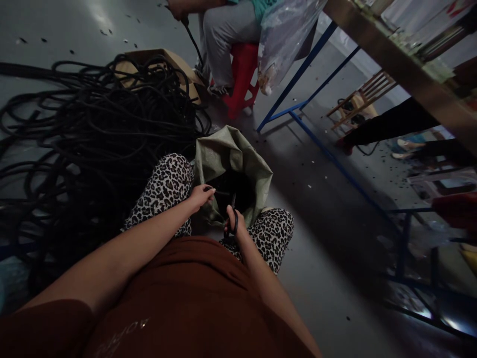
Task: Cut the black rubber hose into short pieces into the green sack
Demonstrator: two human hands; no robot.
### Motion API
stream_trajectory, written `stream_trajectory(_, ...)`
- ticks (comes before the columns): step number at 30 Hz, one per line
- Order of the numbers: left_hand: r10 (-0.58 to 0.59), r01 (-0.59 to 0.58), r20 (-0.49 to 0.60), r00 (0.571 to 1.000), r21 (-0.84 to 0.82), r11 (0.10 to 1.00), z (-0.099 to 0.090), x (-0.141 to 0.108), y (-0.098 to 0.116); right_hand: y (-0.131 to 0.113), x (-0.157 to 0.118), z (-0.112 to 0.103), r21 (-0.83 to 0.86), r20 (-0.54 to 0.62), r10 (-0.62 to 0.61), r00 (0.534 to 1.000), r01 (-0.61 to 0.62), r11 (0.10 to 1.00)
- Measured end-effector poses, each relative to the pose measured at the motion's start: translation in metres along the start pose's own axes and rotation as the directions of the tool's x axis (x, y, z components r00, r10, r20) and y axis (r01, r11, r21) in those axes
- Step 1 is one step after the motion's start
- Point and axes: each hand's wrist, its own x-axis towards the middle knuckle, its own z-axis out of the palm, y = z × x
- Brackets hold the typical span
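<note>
Between my knees stands a greenish-grey woven sack [257,151], its mouth open and its inside dark. My right hand [238,226] grips black-handled scissors [233,201] at the sack's near rim, blades pointing away from me. My left hand [201,196] is at the sack's left rim, fingers pinched together. A thin dark strip [222,193] runs from its fingertips toward the scissors; its far end is hard to make out against the dark inside. What lies deeper in the sack I cannot tell.
A large heap of black tubing or cord [112,114] lies on my left, partly over a cardboard box [173,57]. Ahead, a person sits on a red stool [244,79] beside a hanging clear plastic bag [285,37]. A blue-legged table [391,59] stands right. Dark scraps dot the floor.
</note>
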Motion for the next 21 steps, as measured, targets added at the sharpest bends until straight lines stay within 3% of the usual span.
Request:
stream_trajectory(6, -0.015, 0.014, -0.016, 1.000, -0.026, 1.000, 0.001, 0.000, 0.000, 0.011, 0.007, 0.004, 0.031, 0.120, -0.037, 0.992, 0.033, 0.999)
stream_trajectory(21, 0.024, -0.028, 0.062, 0.998, 0.057, 0.998, 0.000, 0.000, -0.008, 0.013, 0.009, 0.005, -0.028, 0.156, -0.026, 0.987, 0.030, 0.999)
